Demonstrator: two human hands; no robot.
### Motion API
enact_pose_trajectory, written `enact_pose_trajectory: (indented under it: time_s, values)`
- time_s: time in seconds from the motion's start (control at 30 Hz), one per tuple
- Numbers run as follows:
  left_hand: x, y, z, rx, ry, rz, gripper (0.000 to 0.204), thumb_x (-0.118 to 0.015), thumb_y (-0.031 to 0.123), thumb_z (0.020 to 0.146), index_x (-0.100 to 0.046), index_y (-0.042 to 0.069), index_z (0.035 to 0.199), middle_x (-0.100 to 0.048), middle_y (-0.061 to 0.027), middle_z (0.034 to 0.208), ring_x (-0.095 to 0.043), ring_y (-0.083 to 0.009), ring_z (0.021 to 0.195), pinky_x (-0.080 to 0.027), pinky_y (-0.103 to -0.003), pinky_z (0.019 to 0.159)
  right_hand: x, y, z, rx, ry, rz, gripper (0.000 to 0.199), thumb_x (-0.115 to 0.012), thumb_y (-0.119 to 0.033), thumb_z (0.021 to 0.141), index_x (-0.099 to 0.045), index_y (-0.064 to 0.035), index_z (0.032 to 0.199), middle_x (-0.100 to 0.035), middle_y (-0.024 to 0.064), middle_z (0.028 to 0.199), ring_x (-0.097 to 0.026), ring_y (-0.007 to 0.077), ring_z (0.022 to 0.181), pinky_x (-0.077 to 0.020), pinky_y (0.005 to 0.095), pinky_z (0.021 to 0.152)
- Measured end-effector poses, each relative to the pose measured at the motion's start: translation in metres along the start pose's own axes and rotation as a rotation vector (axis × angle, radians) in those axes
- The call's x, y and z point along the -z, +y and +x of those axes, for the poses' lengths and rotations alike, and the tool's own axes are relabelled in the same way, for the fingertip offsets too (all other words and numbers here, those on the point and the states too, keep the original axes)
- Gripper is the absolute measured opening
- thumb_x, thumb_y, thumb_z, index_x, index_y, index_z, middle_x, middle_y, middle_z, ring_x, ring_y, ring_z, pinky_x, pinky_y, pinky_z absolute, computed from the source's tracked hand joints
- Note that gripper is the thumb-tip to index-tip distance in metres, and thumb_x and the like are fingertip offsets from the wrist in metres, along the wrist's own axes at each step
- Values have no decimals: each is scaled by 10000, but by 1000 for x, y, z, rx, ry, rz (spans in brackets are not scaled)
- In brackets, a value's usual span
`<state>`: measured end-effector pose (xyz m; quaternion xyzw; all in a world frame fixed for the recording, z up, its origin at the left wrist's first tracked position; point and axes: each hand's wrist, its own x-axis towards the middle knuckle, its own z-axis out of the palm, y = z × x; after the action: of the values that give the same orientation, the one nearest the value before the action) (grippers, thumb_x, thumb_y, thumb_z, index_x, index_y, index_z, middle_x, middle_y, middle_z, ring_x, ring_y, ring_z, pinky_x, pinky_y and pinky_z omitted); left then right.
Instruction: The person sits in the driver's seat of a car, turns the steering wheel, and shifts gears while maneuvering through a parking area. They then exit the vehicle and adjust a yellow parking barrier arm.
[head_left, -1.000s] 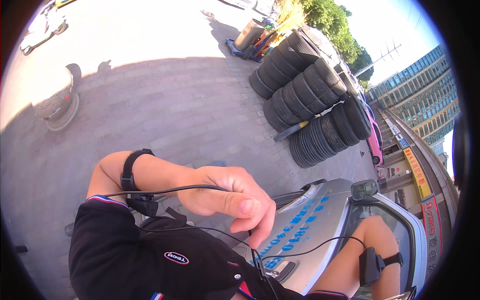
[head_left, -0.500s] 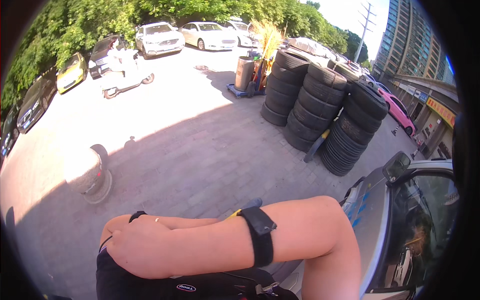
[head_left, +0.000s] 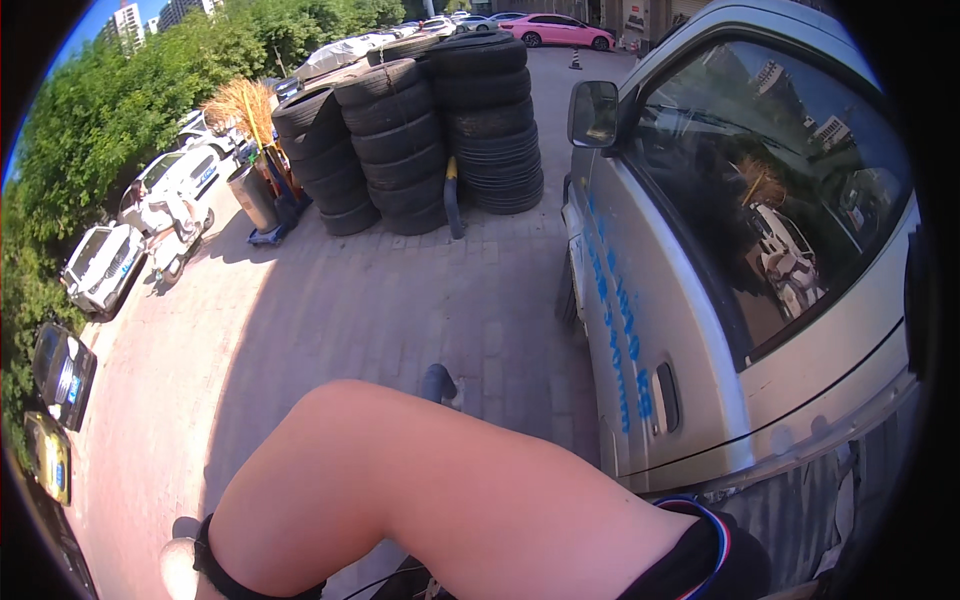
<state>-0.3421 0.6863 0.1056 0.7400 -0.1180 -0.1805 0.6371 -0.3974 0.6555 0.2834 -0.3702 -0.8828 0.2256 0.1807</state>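
Across the lower middle lies one of my bare arms [head_left: 460, 470], bent at the elbow, with a black strap [head_left: 215, 560] round it low on the left. Which arm it is, I cannot tell. Neither of my hands shows; the picture's lower edge cuts off that end of the arm. Near the black sleeve [head_left: 660, 570] runs a blue, white and red lanyard [head_left: 722, 545]. To the right of the arm stands a silver vehicle [head_left: 690, 330] with blue markings on its door and a dark door handle [head_left: 667, 397].
Tall stacks of black tyres [head_left: 400, 150] stand ahead, beside a yellow-topped post [head_left: 453, 195]. Another post [head_left: 438, 383] rises just beyond my elbow. Far left, a person rides a white scooter [head_left: 175, 225] near parked cars. A pale round bollard [head_left: 180, 570] is low left.
The view has swung right: tyres and parked cars shift left, and the silver vehicle fills more of the right side. My arm's elbow now appears farther left, with the strap low left.
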Motion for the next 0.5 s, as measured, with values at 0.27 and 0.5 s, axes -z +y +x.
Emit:
enact_pose_trajectory:
  time_s: [0.27, 0.5]
  values:
    - [34, -3, 0, 113, 230, 30, 200, -718, 167, 876, -631, 12, 969, -660, -56, 902, -612, -181, 812, -484, -317, 724, 70, 5, -62, -39, -23, -851, 172, -636, -166, 833, -740, -121, 964, -730, 25, 936, -696, 201, 831, -541, 363, 708]
    - [112, 13, -44, -45, 701, 323, 277, -674, 139, 873, -617, -3, 1104, -641, -77, 997, -576, -166, 876, -461, -304, 817, 78, 83, -196, -435, 301, -658, 139, -690, -161, 739, -760, -70, 818, -728, 95, 785, -708, 292, 754, -544, 413, 629]
